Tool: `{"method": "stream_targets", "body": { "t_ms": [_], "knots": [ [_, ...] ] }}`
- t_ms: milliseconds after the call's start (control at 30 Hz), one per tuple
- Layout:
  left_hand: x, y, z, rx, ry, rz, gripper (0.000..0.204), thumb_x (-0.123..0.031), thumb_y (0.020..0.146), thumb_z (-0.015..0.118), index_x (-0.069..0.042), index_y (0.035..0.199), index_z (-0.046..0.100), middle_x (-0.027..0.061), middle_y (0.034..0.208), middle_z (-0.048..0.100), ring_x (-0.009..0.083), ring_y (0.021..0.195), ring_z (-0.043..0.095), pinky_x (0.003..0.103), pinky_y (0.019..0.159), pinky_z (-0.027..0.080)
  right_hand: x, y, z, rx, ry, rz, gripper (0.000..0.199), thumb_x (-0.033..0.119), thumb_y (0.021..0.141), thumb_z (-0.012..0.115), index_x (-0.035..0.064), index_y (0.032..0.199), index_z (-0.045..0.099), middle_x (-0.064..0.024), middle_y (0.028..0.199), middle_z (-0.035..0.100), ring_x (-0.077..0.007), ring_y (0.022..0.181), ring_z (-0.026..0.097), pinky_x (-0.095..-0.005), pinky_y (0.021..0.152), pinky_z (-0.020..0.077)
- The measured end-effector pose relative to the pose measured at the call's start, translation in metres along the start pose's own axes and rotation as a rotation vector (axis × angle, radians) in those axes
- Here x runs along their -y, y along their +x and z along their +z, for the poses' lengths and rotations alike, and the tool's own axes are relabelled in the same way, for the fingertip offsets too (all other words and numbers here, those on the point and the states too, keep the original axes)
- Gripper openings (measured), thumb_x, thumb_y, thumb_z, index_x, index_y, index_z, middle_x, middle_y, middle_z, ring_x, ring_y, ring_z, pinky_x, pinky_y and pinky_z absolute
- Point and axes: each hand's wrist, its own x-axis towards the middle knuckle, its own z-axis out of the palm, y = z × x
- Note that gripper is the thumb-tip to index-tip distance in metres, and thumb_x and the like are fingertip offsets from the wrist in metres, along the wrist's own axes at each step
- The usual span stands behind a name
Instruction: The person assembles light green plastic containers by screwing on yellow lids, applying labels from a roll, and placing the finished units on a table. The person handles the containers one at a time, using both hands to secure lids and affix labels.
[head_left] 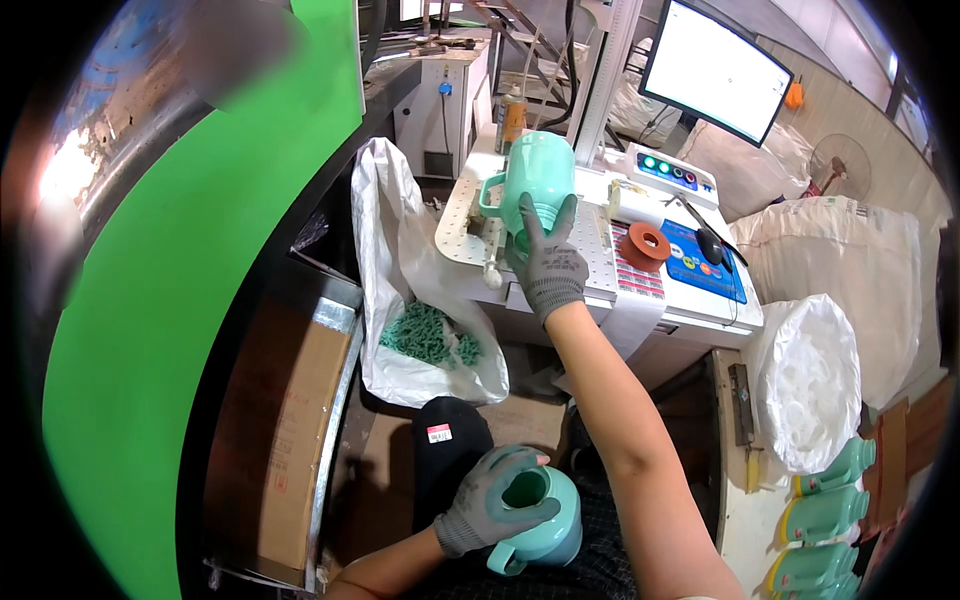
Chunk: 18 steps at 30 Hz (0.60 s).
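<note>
In a grey knitted glove, my right hand (553, 265) closes around the neck of a mint-green plastic jug (541, 168). That jug lies with its neck toward me above the perforated plate (455, 222) of the white workbench, its handle to the left. Down at my lap, my left hand (492, 503), gloved as well, grips a second mint-green jug (556, 535) around its rim. The round mouth of this jug faces up, with its handle low on the left. Whether the first jug rests on a support beneath it, I cannot tell.
A white sack (385, 200) with green plastic scraps (425, 333) stands left of the bench. On the bench are an orange tape roll (645, 246), a mouse (708, 246) and a control box (672, 172). Several green jugs (825, 516) line the right side, by a white bag (808, 385).
</note>
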Motion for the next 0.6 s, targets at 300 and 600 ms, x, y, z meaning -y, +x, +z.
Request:
{"method": "stream_targets", "body": {
  "t_ms": [300, 600],
  "knots": [
    [0.0, 0.014, -0.003, 0.163, 0.086, 0.009, 0.071, -0.047, 0.084, 0.086, -0.01, 0.14, 0.062, 0.0146, 0.132, 0.063, 0.0361, 0.121, 0.063, 0.047, 0.106, 0.051, -0.08, -0.195, -0.051, -0.169, 0.332, -0.073, 0.086, 0.028, 0.087, 0.084, 0.0075, 0.159, 0.043, -0.0333, 0.157, 0.043, -0.0454, 0.103, 0.073, -0.0443, 0.081, 0.0618],
    [-0.024, 0.032, 0.003, 0.306, 0.257, 0.007, 0.068, -0.052, 0.085, 0.084, -0.011, 0.135, 0.064, 0.0158, 0.125, 0.066, 0.0403, 0.116, 0.065, 0.046, 0.1, 0.053, -0.137, -0.284, -0.082, -0.087, 0.443, 0.08, 0.071, 0.017, 0.085, 0.085, 0.0047, 0.147, 0.054, -0.0223, 0.147, 0.056, -0.0328, 0.102, 0.073, -0.0384, 0.082, 0.0618]
  ]
}}
